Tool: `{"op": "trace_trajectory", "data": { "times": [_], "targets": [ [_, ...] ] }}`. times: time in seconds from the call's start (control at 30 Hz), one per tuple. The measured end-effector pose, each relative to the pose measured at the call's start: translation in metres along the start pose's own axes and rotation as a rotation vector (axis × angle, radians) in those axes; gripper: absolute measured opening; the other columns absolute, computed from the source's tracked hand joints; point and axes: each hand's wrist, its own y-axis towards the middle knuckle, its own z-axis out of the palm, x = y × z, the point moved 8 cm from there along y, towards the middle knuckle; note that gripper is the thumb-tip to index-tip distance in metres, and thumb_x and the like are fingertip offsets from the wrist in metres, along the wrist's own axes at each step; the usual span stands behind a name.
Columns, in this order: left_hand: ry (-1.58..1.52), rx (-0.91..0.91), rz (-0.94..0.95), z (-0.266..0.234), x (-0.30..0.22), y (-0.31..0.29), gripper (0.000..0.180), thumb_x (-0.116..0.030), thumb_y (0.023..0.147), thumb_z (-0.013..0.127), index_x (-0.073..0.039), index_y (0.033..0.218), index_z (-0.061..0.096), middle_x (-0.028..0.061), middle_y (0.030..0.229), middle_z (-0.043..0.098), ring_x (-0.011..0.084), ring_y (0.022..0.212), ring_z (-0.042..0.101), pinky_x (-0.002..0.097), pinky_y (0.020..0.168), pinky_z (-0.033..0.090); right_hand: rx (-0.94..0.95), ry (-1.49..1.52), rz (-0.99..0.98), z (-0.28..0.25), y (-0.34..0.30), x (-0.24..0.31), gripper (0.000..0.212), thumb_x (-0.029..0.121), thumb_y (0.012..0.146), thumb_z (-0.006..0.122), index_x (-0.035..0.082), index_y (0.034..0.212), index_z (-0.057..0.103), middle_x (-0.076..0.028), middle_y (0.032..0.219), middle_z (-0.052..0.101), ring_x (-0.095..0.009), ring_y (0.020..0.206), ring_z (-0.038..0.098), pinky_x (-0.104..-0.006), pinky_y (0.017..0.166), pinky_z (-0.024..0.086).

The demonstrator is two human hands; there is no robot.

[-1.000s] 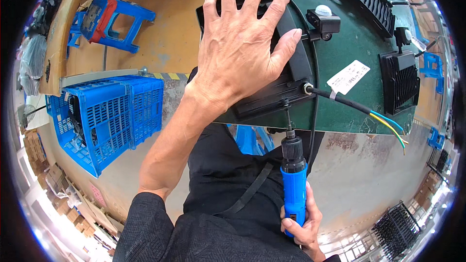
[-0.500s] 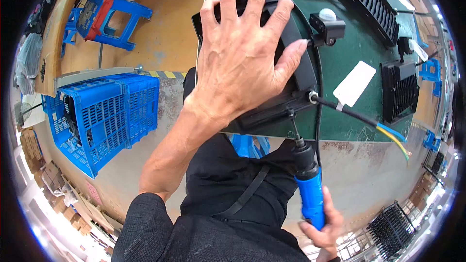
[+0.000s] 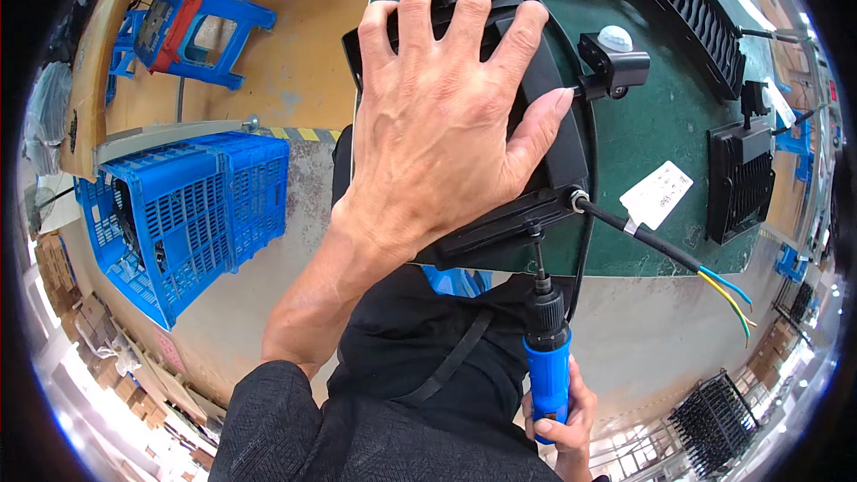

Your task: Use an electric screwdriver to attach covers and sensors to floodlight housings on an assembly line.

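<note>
The left hand lies flat on the black lamp at the near edge of the green desk, fingers spread wide. The right hand grips a blue screwdriver, fingers wrapped around it, tip touching the lamp's near edge.

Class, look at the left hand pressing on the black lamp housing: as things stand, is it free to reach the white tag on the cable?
Probably yes. The left hand lies spread on the black lamp housing, and the white tag lies just beyond its thumb on the green table, nothing between. Letting go would leave the housing unheld.
</note>
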Motion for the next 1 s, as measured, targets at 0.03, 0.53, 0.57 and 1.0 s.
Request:
{"op": "trace_trajectory", "data": {
  "times": [0.03, 0.53, 0.57, 1.0],
  "targets": [
    [0.0, 0.002, -0.004, -0.001, 0.002, 0.0, 0.056, -0.049, 0.096, 0.059, -0.013, 0.139, 0.06, 0.0192, 0.137, 0.056, 0.0417, 0.125, 0.044, 0.0554, 0.109, 0.029, 0.037, 0.23, 0.103, 0.008, 0.003, -0.005, 0.101, 0.001, 0.074, 0.083, 0.0, 0.16, 0.032, -0.025, 0.094, 0.068, -0.024, 0.073, 0.068, -0.033, 0.061, 0.056],
    [0.006, -0.006, 0.001, -0.001, 0.001, -0.001, 0.056, -0.051, 0.097, 0.058, -0.014, 0.139, 0.061, 0.0182, 0.137, 0.056, 0.0405, 0.125, 0.045, 0.0548, 0.109, 0.029, 0.089, 0.236, 0.095, -0.005, 0.002, -0.006, 0.103, 0.001, 0.07, 0.083, 0.004, 0.161, 0.034, -0.026, 0.095, 0.068, -0.028, 0.074, 0.07, -0.0349, 0.059, 0.056],
    [0.011, -0.011, 0.003, -0.001, 0.0, -0.001, 0.056, -0.051, 0.097, 0.057, -0.014, 0.139, 0.061, 0.0181, 0.137, 0.056, 0.0406, 0.125, 0.045, 0.0546, 0.11, 0.029, 0.014, 0.003, 0.037, -0.012, -0.003, -0.003, 0.104, 0.003, 0.069, 0.086, 0.002, 0.16, 0.035, -0.024, 0.096, 0.07, -0.028, 0.076, 0.071, -0.0354, 0.065, 0.057],
    [0.014, 0.002, 0.01, 0.0, 0.0, -0.002, 0.055, -0.05, 0.097, 0.058, -0.013, 0.137, 0.062, 0.018, 0.138, 0.056, 0.04, 0.124, 0.046, 0.0535, 0.108, 0.03, 0.005, -0.847, -0.46, -0.004, -0.001, 0.077, 0.089, 0.007, 0.067, 0.091, -0.006, 0.146, 0.052, -0.023, 0.1, 0.074, -0.027, 0.082, 0.076, -0.0348, 0.073, 0.059]
  ]
}}
